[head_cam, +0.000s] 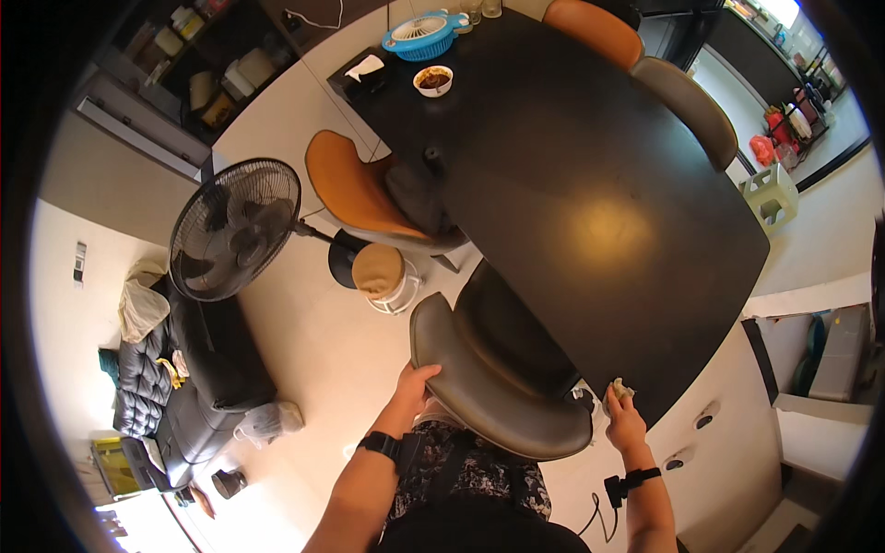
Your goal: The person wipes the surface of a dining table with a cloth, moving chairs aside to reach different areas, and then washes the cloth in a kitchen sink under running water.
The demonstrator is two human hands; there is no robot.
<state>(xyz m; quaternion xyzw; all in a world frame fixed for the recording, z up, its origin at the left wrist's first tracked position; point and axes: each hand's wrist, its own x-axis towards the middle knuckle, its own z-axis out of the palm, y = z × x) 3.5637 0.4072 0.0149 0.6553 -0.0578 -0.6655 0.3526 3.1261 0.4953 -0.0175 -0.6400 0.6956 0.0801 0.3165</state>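
Note:
My left hand (pixel 417 384) grips the left end of the backrest of a dark padded chair (pixel 505 397), its thumb over the top edge. This chair stands right in front of me, with its seat partly under the black dining table (pixel 532 138). At the table's near right edge, my right hand (pixel 625 418) holds a crumpled light-coloured cloth or tissue (pixel 620 390) under its fingers. The cloth lies at the tabletop's rim; the exact contact is partly hidden by the fingers.
A white bowl of dark sauce (pixel 434 81), a blue basket (pixel 422 38) and a tissue box (pixel 359 72) sit at the table's far end. Left are an orange-backed chair (pixel 352 183), a pedestal fan (pixel 235 231), a round stool (pixel 378 271) and a black sofa (pixel 200 415). A green plastic stool (pixel 771 197) stands right.

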